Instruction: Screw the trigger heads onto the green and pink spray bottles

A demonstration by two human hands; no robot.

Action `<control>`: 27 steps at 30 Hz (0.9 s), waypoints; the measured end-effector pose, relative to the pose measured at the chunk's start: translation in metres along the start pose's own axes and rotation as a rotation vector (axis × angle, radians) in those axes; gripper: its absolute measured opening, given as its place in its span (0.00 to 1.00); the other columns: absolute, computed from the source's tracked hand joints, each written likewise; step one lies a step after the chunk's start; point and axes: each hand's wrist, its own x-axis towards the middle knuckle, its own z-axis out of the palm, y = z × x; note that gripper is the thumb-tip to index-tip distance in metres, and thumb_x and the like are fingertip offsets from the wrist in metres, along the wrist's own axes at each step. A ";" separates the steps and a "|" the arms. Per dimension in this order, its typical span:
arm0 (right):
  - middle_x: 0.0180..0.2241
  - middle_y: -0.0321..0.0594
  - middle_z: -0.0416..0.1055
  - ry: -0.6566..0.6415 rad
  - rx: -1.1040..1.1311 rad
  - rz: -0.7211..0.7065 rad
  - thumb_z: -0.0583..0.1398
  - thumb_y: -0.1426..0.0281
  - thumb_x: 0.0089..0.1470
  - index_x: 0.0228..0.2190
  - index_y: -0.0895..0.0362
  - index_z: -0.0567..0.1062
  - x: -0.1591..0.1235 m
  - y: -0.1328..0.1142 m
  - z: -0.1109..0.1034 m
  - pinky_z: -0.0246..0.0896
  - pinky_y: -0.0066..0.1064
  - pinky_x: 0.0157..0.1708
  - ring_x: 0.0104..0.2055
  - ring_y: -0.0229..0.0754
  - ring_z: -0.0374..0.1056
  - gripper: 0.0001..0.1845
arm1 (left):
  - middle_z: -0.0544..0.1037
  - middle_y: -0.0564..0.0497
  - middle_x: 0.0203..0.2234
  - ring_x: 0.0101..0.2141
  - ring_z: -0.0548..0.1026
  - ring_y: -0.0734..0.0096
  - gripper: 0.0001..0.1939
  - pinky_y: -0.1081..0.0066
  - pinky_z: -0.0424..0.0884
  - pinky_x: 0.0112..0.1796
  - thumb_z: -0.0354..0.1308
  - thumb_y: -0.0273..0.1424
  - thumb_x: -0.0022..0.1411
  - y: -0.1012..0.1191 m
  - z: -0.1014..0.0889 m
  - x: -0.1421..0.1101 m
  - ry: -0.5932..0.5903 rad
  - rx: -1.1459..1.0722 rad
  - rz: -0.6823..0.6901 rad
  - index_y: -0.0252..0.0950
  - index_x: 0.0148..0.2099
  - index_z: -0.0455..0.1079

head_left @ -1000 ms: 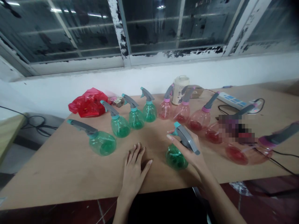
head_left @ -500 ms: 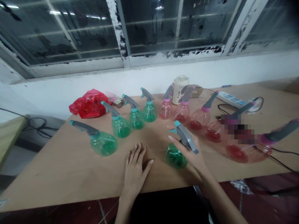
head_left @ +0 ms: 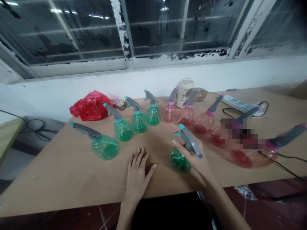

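Peeling window frames (head_left: 121, 32) run across the back, white wall (head_left: 144, 80) beneath them, and below that stretches the wooden surface (head_left: 72, 188). Straight to the action from my end of the feed: I have the right hand (head_left: 198, 161) wrapped around the neck of a green spray bottle (head_left: 180, 161), inside the arc of other bottles, near the front edge. Thumb across the near side, other fingers curled behind the head, a tip showing just beside the teal nozzle (head_left: 181, 127), which points away from the body! Whether any finger is pressing the trigger (head_left: 177, 134), I can't tell from here.

Over to the left hand (head_left: 137, 174), palm down on the surface, fingers slightly spread, thumb angled out toward that bottle but well apart from it. Four more green bottles (head_left: 123, 129) line the left of the arc; pink ones (head_left: 204, 123) holding red liquid sweep down the right, two of them partly blurred by a pixelated patch. Behind, a crumpled red bag (head_left: 90, 107), a lidded cup (head_left: 184, 92) and, far right, a power strip (head_left: 240, 103).
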 end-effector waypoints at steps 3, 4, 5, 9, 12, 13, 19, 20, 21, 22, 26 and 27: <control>0.25 0.32 0.68 0.009 0.009 0.002 0.63 0.60 0.54 0.49 0.55 0.74 0.000 0.000 0.000 0.60 0.27 0.22 0.20 0.33 0.56 0.22 | 0.62 0.42 0.65 0.65 0.59 0.54 0.26 0.47 0.58 0.61 0.51 0.41 0.68 -0.001 0.000 0.000 0.005 0.000 0.002 0.37 0.64 0.59; 0.24 0.32 0.68 0.010 0.015 0.001 0.63 0.61 0.54 0.47 0.55 0.74 0.000 0.000 0.000 0.60 0.27 0.22 0.20 0.33 0.56 0.20 | 0.62 0.42 0.65 0.64 0.59 0.54 0.26 0.46 0.58 0.61 0.51 0.41 0.68 -0.001 0.000 0.000 0.005 0.002 0.003 0.37 0.64 0.59; 0.24 0.32 0.68 0.009 0.020 -0.002 0.63 0.61 0.54 0.46 0.55 0.75 0.000 0.001 0.001 0.60 0.27 0.21 0.20 0.33 0.57 0.19 | 0.62 0.42 0.65 0.64 0.59 0.54 0.26 0.46 0.58 0.61 0.51 0.41 0.69 -0.001 0.000 0.000 0.003 0.004 0.005 0.37 0.64 0.59; 0.29 0.37 0.74 -0.017 0.036 -0.016 0.62 0.61 0.55 0.45 0.54 0.75 0.001 0.000 0.000 0.61 0.28 0.21 0.19 0.33 0.57 0.17 | 0.63 0.41 0.64 0.64 0.60 0.53 0.26 0.46 0.58 0.61 0.51 0.41 0.69 0.000 0.000 0.000 0.002 0.000 0.005 0.37 0.64 0.60; 0.36 0.39 0.76 -0.031 0.032 -0.022 0.61 0.63 0.55 0.47 0.53 0.74 0.003 -0.001 0.000 0.64 0.29 0.24 0.20 0.33 0.60 0.17 | 0.63 0.41 0.64 0.64 0.60 0.53 0.26 0.46 0.58 0.61 0.52 0.41 0.68 -0.001 0.000 0.000 0.014 -0.007 0.004 0.37 0.64 0.60; 0.36 0.40 0.76 -0.035 0.028 -0.022 0.61 0.63 0.55 0.46 0.53 0.74 0.004 -0.001 0.000 0.64 0.30 0.24 0.19 0.33 0.60 0.16 | 0.63 0.42 0.64 0.64 0.60 0.53 0.25 0.46 0.58 0.61 0.52 0.41 0.68 -0.001 0.000 0.000 0.017 -0.010 0.005 0.38 0.64 0.60; 0.25 0.34 0.71 0.011 0.016 -0.052 0.63 0.61 0.54 0.34 0.54 0.74 0.009 -0.004 0.004 0.61 0.29 0.24 0.21 0.35 0.63 0.10 | 0.63 0.42 0.64 0.64 0.60 0.54 0.26 0.46 0.58 0.61 0.51 0.41 0.68 0.000 -0.001 0.000 0.012 -0.009 0.003 0.37 0.64 0.61; 0.23 0.32 0.69 0.014 0.015 -0.051 0.63 0.61 0.54 0.32 0.54 0.74 0.010 -0.005 0.004 0.60 0.28 0.23 0.20 0.35 0.62 0.09 | 0.63 0.42 0.64 0.64 0.60 0.54 0.25 0.47 0.58 0.61 0.52 0.40 0.68 0.000 -0.001 0.000 0.008 -0.009 0.000 0.37 0.64 0.61; 0.21 0.31 0.66 0.013 0.015 -0.050 0.63 0.61 0.54 0.30 0.54 0.73 0.010 -0.006 0.004 0.59 0.28 0.22 0.20 0.34 0.61 0.09 | 0.63 0.42 0.64 0.64 0.60 0.54 0.25 0.47 0.58 0.61 0.52 0.40 0.68 0.000 -0.001 0.000 0.006 -0.012 -0.003 0.37 0.64 0.60; 0.20 0.29 0.64 0.009 0.014 -0.051 0.63 0.62 0.54 0.28 0.54 0.71 0.011 -0.007 0.004 0.58 0.27 0.22 0.19 0.34 0.60 0.10 | 0.63 0.42 0.64 0.64 0.60 0.54 0.25 0.47 0.58 0.61 0.52 0.40 0.68 0.000 -0.001 0.000 0.007 -0.016 -0.004 0.38 0.64 0.60; 0.19 0.29 0.61 0.008 -0.009 -0.066 0.63 0.62 0.54 0.24 0.54 0.68 0.012 -0.008 0.003 0.57 0.28 0.22 0.19 0.34 0.59 0.13 | 0.64 0.42 0.64 0.64 0.60 0.54 0.25 0.47 0.59 0.61 0.53 0.39 0.67 0.001 -0.001 0.000 0.032 -0.026 -0.003 0.38 0.64 0.61; 0.19 0.30 0.62 0.003 -0.009 -0.069 0.62 0.62 0.54 0.25 0.54 0.69 0.012 -0.007 0.003 0.58 0.28 0.22 0.20 0.34 0.59 0.12 | 0.64 0.42 0.64 0.64 0.60 0.54 0.25 0.47 0.58 0.61 0.53 0.39 0.67 0.001 0.000 0.000 0.035 -0.026 -0.001 0.38 0.64 0.61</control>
